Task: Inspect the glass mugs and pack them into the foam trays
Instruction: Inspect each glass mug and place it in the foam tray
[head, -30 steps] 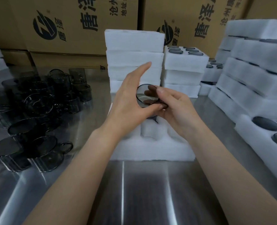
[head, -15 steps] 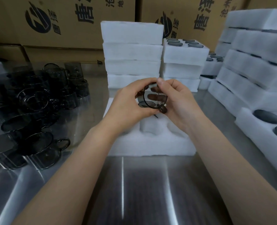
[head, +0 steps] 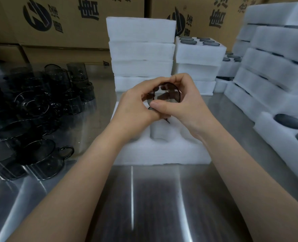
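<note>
Item: smoked glass mug (head: 165, 94), raised above an open foam tray (head: 162, 154) on the steel worktop (head: 144, 206). Grip: left hand (head: 136, 109) and right hand (head: 185, 105) both wrapped around the mug, its mouth tilted toward the camera. Stock: loose mugs (head: 36, 109) at left; stacked foam trays (head: 141, 49) behind; filled trays (head: 284, 126) at right.
</note>
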`<state>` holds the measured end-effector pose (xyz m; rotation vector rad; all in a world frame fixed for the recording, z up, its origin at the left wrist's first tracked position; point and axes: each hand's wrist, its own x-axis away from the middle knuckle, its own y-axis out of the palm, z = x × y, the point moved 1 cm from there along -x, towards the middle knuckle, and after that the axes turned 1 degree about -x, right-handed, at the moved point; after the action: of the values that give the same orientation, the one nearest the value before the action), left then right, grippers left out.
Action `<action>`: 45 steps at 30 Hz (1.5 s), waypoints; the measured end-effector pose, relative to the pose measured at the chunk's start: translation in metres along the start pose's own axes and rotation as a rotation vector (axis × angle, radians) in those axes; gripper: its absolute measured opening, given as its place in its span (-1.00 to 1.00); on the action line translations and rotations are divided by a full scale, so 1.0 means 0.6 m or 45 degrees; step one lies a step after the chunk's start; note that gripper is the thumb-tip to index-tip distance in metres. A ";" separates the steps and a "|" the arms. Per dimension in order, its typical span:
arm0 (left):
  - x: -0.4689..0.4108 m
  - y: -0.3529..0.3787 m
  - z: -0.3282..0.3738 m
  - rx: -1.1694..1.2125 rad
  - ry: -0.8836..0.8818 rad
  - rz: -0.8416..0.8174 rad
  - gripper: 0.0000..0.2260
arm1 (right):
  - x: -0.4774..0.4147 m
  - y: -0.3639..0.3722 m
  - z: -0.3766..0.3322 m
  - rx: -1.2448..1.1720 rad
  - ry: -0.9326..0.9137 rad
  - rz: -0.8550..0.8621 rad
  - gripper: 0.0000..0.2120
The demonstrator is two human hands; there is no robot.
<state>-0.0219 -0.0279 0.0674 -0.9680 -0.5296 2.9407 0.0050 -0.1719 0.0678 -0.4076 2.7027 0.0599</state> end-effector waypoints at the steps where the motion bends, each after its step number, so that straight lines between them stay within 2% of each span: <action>1: -0.001 -0.002 -0.001 0.047 -0.018 0.017 -0.42 | 0.000 -0.001 -0.001 -0.016 0.005 -0.010 -0.45; 5: -0.005 -0.012 -0.009 0.229 -0.063 0.094 -0.45 | -0.003 -0.005 -0.005 -0.081 -0.015 -0.072 -0.45; 9: -0.005 -0.016 -0.010 0.293 -0.059 0.101 -0.44 | -0.003 -0.013 -0.008 -0.222 -0.011 -0.149 -0.54; 14: -0.004 -0.015 -0.010 0.250 -0.044 0.057 -0.39 | 0.000 -0.012 -0.013 -0.302 0.051 -0.058 -0.49; 16: -0.002 -0.012 -0.007 0.203 -0.029 0.039 -0.41 | 0.000 -0.013 -0.015 -0.280 0.049 0.033 -0.60; 19: 0.002 -0.006 -0.001 0.066 0.006 0.020 -0.44 | -0.001 -0.014 -0.015 -0.209 0.043 0.147 -0.92; 20: 0.002 -0.005 0.000 -0.001 0.014 0.026 -0.45 | -0.001 -0.013 -0.014 -0.181 0.041 0.181 -0.95; 23: 0.001 -0.004 0.000 -0.123 0.001 0.090 -0.45 | -0.003 -0.007 -0.011 -0.109 0.033 0.229 -0.88; 27: 0.000 -0.008 0.003 -0.030 -0.018 0.252 -0.49 | -0.001 0.000 -0.009 -0.028 -0.035 0.211 -0.89; 30: 0.000 -0.012 0.003 -0.007 -0.034 0.326 -0.49 | 0.002 0.007 -0.001 0.282 -0.052 0.152 -0.72; 33: 0.000 -0.014 0.003 0.014 -0.043 0.322 -0.47 | 0.003 0.008 0.000 0.361 -0.057 0.116 -0.64; 38: -0.001 -0.015 0.003 0.097 -0.087 0.280 -0.43 | 0.006 -0.002 0.000 0.265 -0.057 0.128 -0.71; 45: -0.003 -0.020 0.000 0.234 -0.149 0.277 -0.44 | 0.012 -0.016 -0.005 -0.049 0.035 -0.065 -0.77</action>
<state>-0.0220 -0.0168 0.0720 -0.8899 -0.1580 3.1810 0.0004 -0.1831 0.0679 -0.4919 2.7204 0.0926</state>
